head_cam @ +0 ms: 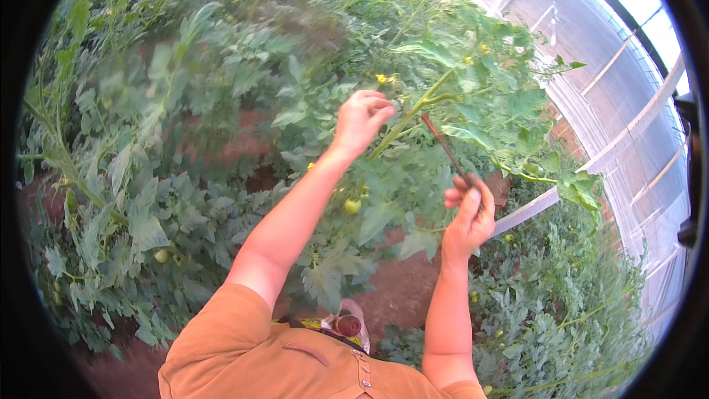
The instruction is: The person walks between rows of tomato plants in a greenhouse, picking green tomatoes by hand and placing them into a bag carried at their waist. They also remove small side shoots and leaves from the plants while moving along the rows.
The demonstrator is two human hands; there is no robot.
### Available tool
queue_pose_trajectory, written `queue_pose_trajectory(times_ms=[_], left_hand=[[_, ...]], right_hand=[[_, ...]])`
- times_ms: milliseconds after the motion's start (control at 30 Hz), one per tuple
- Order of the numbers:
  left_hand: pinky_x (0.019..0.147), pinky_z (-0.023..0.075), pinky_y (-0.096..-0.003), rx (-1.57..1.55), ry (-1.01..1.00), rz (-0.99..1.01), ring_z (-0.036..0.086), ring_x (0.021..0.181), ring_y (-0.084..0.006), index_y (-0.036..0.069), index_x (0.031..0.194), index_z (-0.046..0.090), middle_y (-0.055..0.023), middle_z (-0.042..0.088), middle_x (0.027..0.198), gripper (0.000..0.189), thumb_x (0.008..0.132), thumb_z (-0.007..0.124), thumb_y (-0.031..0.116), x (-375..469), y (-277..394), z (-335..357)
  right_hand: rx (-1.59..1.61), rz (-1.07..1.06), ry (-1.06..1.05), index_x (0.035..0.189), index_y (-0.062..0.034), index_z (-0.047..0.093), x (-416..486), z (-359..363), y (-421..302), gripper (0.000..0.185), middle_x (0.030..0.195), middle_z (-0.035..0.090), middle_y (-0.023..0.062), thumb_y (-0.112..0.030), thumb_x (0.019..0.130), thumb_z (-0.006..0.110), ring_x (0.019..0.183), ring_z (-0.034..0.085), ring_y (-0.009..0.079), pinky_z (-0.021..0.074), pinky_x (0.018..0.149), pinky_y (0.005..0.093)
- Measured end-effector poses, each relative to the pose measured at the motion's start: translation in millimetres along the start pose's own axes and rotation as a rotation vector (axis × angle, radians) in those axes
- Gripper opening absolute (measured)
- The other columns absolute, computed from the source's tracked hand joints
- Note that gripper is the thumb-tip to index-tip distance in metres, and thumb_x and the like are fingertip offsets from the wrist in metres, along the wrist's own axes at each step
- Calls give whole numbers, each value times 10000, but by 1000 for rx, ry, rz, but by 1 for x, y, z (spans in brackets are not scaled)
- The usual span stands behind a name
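My right hand [469, 213] grips a thin brown stick-like tool [445, 144], perhaps a small brush. Its reddish-brown tip points up and left, close to a thick green tomato stem [407, 116]. My left hand [363, 122] is raised on the left side of that stem, its fingers bent together just below yellow tomato flowers [386, 78]. Whether a thin flower stalk is pinched between those fingertips is too blurred to tell. An unripe green tomato [352, 206] hangs lower on the plant, between my forearms.
Dense tomato plants [127, 188] spread to the left and ahead. A pale post [526, 210] slants across on the right, before greenhouse plastic sheeting [592, 55]. Bare soil [401, 288] shows below my hands. At my waist is a container with a dark red round top [348, 326].
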State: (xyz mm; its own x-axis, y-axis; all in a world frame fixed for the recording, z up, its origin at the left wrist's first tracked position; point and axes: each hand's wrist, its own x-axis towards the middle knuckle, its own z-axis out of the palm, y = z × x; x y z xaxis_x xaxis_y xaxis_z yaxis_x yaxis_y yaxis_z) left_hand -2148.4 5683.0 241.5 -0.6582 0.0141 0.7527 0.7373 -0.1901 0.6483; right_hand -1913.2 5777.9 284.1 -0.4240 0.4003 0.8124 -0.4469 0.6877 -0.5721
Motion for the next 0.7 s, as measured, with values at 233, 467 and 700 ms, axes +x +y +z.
queue_pose_trajectory(times_ms=[233, 467, 700], left_hand=[[729, 485, -247, 145, 335, 138, 588, 772, -102, 29, 957, 704, -26, 641, 848, 168, 896, 715, 185, 106, 54, -82], [844, 510, -327, 263, -485, 73, 654, 904, -173, 24, 1034, 733, -93, 718, 986, 314, 873, 716, 293, 175, 170, -2], [891, 515, -338, 432, -698, -44, 686, 943, -203, 35, 1096, 729, -125, 738, 1016, 356, 821, 776, 255, 193, 132, 38]], right_hand=[[-126, 24, 430, 1080, -5, 603, -8, -138, 3, 226, 865, 669, 90, -159, 1019, 450, 680, 612, 126, 496, 567, 244], [235, -163, 620, 1166, 11, 578, 85, -147, -43, 265, 923, 671, 116, -193, 1038, 467, 672, 592, 110, 469, 520, 221], [316, -55, 135, 1196, 32, 575, 170, -107, -44, 292, 962, 686, 141, -201, 1026, 532, 654, 593, 107, 480, 490, 218]])
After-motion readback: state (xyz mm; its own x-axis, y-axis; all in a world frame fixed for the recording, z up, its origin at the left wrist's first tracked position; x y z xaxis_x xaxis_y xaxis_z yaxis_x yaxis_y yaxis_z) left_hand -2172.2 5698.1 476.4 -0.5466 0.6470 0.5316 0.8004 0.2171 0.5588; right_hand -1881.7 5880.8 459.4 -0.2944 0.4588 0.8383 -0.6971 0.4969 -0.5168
